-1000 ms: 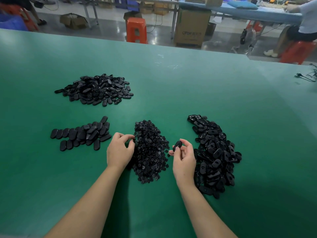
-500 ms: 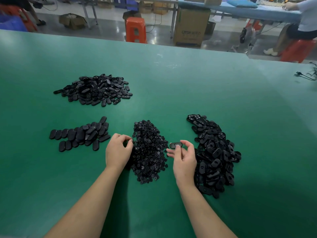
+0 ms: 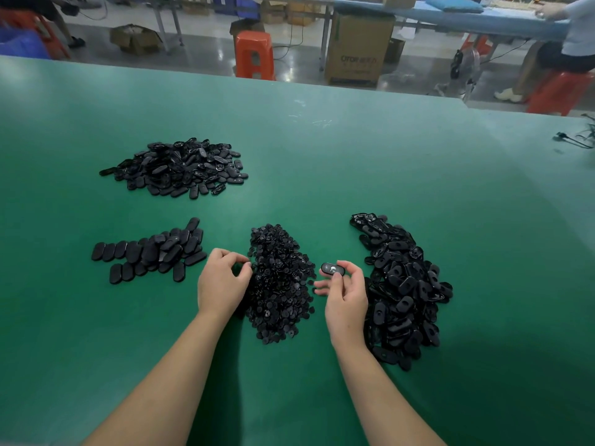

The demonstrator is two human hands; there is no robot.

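A: The right hand (image 3: 346, 300)?
B: Pinching a black oval plastic shell (image 3: 333, 269) at its fingertips.
A: The left hand (image 3: 222, 281)?
B: Curled at the heap of small black round pieces (image 3: 280, 284) beside it; grip hidden.

I'm in a factory assembly workshop: my long green bench (image 3: 354, 156) carries sorted heaps of identical black plastic parts (image 3: 175, 169), with cardboard cartons (image 3: 357, 49), orange stools (image 3: 254, 54) and another worker's bench (image 3: 483, 22) behind.

body: person | forearms: bare to frame edge | left hand (image 3: 222, 284): bare | right hand (image 3: 346, 300): bare
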